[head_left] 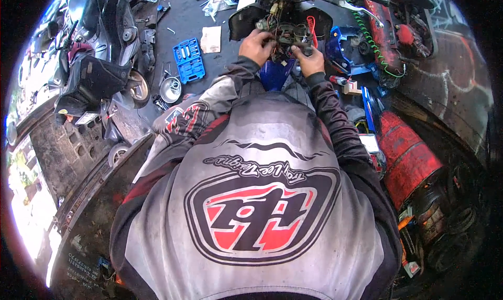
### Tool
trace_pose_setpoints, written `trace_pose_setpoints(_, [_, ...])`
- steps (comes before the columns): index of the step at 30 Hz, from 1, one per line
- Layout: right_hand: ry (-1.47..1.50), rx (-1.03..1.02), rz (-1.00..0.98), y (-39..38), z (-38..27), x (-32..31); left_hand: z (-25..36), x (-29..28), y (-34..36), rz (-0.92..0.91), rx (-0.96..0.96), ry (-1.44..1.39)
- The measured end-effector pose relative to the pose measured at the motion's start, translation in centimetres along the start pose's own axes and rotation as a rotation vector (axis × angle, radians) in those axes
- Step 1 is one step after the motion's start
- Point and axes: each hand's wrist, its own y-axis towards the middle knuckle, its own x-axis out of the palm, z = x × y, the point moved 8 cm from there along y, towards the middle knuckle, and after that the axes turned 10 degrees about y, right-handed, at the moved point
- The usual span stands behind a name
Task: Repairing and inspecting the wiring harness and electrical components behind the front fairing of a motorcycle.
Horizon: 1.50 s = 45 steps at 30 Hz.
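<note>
A motorcycle or scooter front with its covers off is before me, and its exposed wiring (276, 9) hangs down the middle. My left hand (255, 47) is at the left side of this wiring, fingers curled in, their tips partly hidden among dark parts. To the right, my right hand (310, 60) is closed with thumb and fingers together beside the wires. What either hand grips is too small to make out. Just below and between the hands sits a glossy blue body panel (276, 75). A small white connector (283, 63) shows between them.
At left lie a blue socket set case (189, 60), a brown paper sheet (211, 40) and a round metal bowl (170, 89). A parked scooter (94, 82) stands farther left. At right are a blue fairing (340, 51), a green coiled hose (369, 35) and a red drum (411, 158).
</note>
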Motion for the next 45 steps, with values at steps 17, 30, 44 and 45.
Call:
trace_pose_setpoints(17, [-0.252, -0.011, 0.093, 2.1, 1.7, 3.7, -3.2, 1.1, -4.9, -0.04, -0.24, -0.191])
trace_pose_setpoints(30, [0.048, 0.101, 0.03, 3.6, 6.3, 2.9, -4.4, 0.9, -5.5, -0.034, -0.304, -0.242])
trace_pose_setpoints(44, [-0.363, 0.009, 0.204, 3.2, 3.7, 2.2, -9.9, 5.0, -6.7, -0.031, -0.669, -0.759])
trace_pose_setpoints(45, [-0.338, 0.019, 0.185, 3.3, 3.8, 2.4, -9.7, 5.0, -6.5, -0.042, -0.639, -0.737])
